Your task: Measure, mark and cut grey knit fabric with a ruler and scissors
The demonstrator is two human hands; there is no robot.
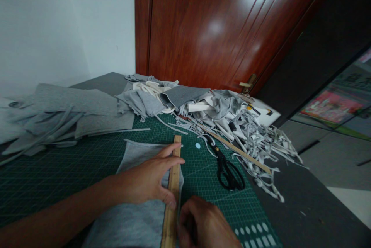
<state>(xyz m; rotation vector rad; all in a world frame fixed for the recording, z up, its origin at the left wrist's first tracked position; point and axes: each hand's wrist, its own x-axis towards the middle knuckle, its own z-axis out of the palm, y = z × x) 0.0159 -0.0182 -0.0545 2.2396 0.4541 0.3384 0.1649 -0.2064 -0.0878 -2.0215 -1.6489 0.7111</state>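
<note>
The left hand (150, 180) lies flat, fingers spread, pinning the wooden ruler (173, 194) onto grey fabric (136, 221). Just right of the ruler, the right hand (203, 225) is curled closed; what it grips cannot be told.

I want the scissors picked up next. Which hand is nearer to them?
Right. The right hand lies just below-left of the black scissors; the left hand presses the wooden ruler, farther left.

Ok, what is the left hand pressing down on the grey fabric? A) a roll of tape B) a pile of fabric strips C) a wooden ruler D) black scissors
C: the left hand lies flat across the wooden ruler on the grey fabric; the black scissors lie untouched to the right.
</note>
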